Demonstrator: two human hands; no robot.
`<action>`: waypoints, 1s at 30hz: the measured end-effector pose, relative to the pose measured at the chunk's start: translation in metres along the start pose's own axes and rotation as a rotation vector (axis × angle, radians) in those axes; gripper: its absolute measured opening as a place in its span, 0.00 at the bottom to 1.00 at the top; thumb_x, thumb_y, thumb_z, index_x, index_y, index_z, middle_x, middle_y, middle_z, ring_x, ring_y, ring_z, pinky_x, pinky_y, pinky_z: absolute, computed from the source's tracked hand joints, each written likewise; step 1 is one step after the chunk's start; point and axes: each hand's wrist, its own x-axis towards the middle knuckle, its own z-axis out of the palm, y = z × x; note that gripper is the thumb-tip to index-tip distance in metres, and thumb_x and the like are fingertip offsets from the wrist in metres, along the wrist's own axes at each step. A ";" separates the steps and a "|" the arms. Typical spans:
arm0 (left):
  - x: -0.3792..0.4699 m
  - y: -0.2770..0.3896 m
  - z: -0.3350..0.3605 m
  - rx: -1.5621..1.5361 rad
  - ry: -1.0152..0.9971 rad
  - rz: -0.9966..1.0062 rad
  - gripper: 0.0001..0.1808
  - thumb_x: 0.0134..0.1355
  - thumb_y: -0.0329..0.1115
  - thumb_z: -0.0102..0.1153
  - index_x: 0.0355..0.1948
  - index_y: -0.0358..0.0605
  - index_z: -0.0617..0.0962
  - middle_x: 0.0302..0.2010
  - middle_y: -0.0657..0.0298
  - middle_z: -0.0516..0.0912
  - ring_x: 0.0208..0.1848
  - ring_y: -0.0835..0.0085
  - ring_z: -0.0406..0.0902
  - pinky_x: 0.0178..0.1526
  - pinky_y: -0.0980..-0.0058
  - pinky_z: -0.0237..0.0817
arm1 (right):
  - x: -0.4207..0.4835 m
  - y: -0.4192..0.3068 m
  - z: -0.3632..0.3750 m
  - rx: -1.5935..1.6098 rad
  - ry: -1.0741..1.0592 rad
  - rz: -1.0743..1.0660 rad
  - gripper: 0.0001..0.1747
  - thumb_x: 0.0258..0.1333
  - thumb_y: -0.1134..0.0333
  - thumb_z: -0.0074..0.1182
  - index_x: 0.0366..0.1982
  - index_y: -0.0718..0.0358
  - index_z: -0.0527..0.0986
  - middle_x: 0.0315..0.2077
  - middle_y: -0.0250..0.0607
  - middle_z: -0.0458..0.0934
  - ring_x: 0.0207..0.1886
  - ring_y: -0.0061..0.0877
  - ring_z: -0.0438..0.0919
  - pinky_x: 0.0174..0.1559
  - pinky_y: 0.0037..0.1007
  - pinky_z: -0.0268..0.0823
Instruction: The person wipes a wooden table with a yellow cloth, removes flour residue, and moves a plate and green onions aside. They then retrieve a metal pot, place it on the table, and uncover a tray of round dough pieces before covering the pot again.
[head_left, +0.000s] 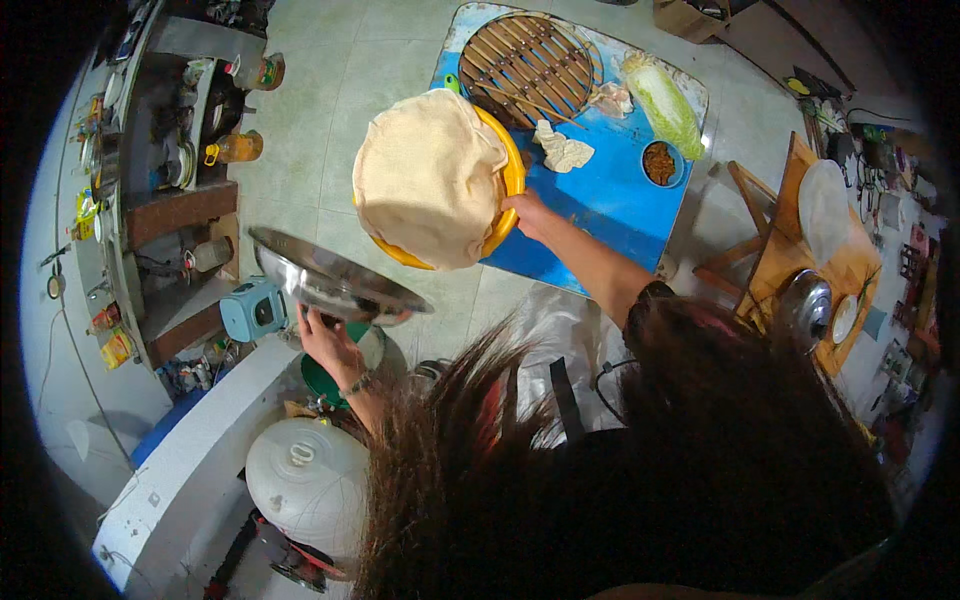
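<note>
My right hand (526, 213) grips the rim of a yellow basin (513, 161) in front of me. A cream-coloured cloth (427, 180) is draped over the basin and hides what is inside. Lower left, my left hand (330, 346) holds a steel bowl (330, 281) from below, tilted so that its shiny outer side shows. The bowl and the basin are apart. Beyond my right hand lies the blue table (630, 210), with a crumpled pale cloth (562, 148) on it.
A round bamboo rack (525, 60), a napa cabbage (664, 105) and a small bowl of brown food (660, 163) rest on the table. A large lidded pot (307, 472) stands lower left. Shelves with oil bottles (236, 146) line the left; a wooden table (787, 255) is at right.
</note>
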 end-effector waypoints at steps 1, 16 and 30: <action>-0.002 -0.005 -0.013 -0.003 0.016 -0.004 0.24 0.66 0.34 0.48 0.63 0.42 0.67 0.51 0.56 0.77 0.48 0.66 0.75 0.43 0.69 0.70 | -0.002 0.000 0.001 0.002 -0.043 -0.002 0.21 0.47 0.79 0.53 0.47 0.67 0.71 0.39 0.41 0.77 0.39 0.36 0.77 0.40 0.37 0.73; -0.027 -0.031 -0.006 0.116 -0.088 -0.172 0.23 0.65 0.32 0.53 0.60 0.41 0.70 0.48 0.56 0.79 0.48 0.63 0.77 0.46 0.65 0.70 | -0.129 -0.005 -0.098 0.065 -0.005 -0.078 0.22 0.45 0.79 0.50 0.47 0.66 0.72 0.40 0.39 0.76 0.41 0.31 0.77 0.43 0.31 0.70; 0.028 -0.151 0.154 1.111 -0.413 0.734 0.31 0.46 0.33 0.68 0.55 0.46 0.76 0.43 0.46 0.75 0.44 0.48 0.75 0.48 0.57 0.68 | -0.240 0.018 -0.227 0.163 0.117 -0.255 0.19 0.44 0.77 0.49 0.43 0.67 0.74 0.41 0.37 0.77 0.43 0.28 0.76 0.44 0.29 0.68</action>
